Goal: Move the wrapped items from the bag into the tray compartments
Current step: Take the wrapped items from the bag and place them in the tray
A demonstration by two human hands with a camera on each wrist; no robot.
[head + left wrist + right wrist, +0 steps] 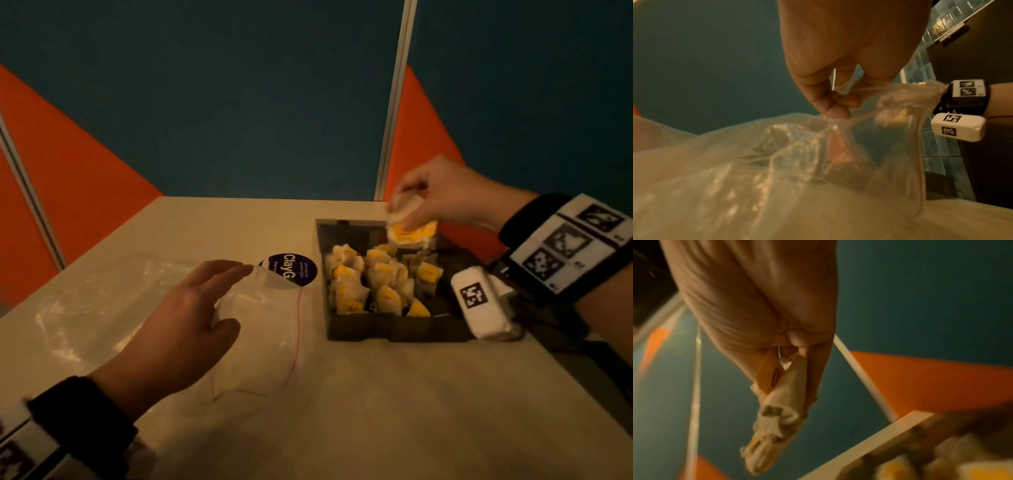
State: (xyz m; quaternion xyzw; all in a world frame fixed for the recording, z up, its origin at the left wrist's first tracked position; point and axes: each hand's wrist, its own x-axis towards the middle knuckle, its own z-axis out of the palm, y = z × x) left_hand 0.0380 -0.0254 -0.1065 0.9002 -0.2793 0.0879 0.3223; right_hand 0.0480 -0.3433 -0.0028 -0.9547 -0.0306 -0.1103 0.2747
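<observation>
A clear plastic bag (102, 308) with a red seal line lies on the table at left. My left hand (191, 308) pinches its upper rim, and in the left wrist view the fingertips (836, 112) pinch the film of the bag (735, 178). A black tray (359, 330) with compartments stands at right and holds several white and yellow wrapped items (376, 281). My right hand (442, 195) holds wrapped items (409, 226) above the tray's far right corner. The right wrist view shows these wrapped items (777, 410) squeezed between the fingers.
A round dark sticker (294, 269) lies on the white table (342, 394) between bag and tray. Teal and orange partition walls (239, 102) close off the table's far edge. A white tagged block (479, 305) hangs from my right wrist over the tray's near right corner.
</observation>
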